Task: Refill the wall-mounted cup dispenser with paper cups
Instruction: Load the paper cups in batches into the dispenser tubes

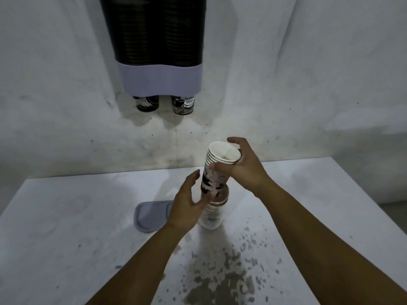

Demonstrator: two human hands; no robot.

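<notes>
1. Head view, far wall: a wall-mounted cup dispenser (161,81) is seen, with two dark tubes above a pale lilac base band. Stacked cup rims are visible through both tubes.
2. Two printed cup bottoms protrude below the band: the left cup (146,103) and the right cup (183,105), the latter marked "TO SMILE TODAY".
3. A stack of paper cups (217,170) is held above the white table (66,227), tilted, with its open white mouth turned up and toward the camera. Its inside appears empty.
4. The right hand (244,167) is clamped round the upper rims of the stack, thumb on the near side and fingers curled over the far side.
5. The left hand (187,205) is placed at the lower left of the stack, fingers spread and loosely curved; contact with the fingertips cannot be confirmed owing to blur.
6. Below the stack, a clear plastic sleeve (212,219) holding more cups is noted on the table.
7. A grey lid (152,216) lies flat just left of the sleeve.
8. Dark speckled stains (222,280) are recorded on the near table surface.
</notes>
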